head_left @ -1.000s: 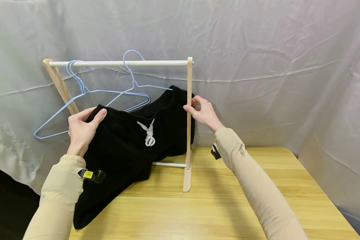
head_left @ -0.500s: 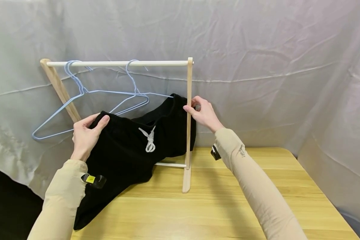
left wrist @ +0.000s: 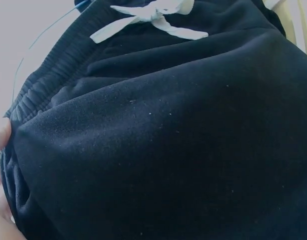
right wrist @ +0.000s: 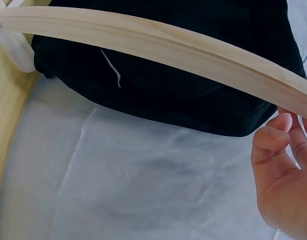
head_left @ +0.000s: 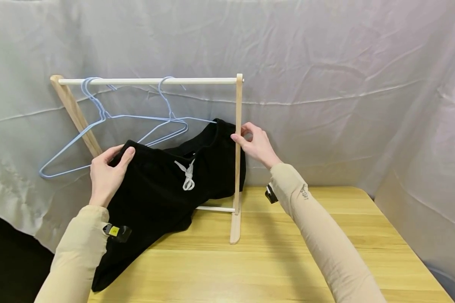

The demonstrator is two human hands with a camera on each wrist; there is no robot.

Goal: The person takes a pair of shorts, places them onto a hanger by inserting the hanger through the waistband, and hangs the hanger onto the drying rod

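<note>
Black drawstring shorts (head_left: 155, 181) hang on a blue wire hanger (head_left: 166, 99), whose hook is over the rail. A white bow (head_left: 188, 176) sits at the waistband. My left hand (head_left: 108, 176) pinches the left end of the waistband between thumb and fingers; its fingertips are hidden behind the cloth. In the right wrist view my right hand (right wrist: 288, 175) is at the wooden post (right wrist: 158, 45) of the clothes rack. In the head view its thumb lies across the front of that post (head_left: 238, 168), with the other fingers behind, next to the shorts' right end.
More blue hangers (head_left: 98, 101) hang together at the left of the white rail (head_left: 136, 81). The rack stands on a wooden table (head_left: 288, 252), its foot (head_left: 235, 229) pointing toward me. A grey cloth backdrop (head_left: 326, 84) is behind it.
The hanger's hook has come down from above the rail onto it. The shorts and my left hand have lowered with it. My right hand has stayed at the post.
</note>
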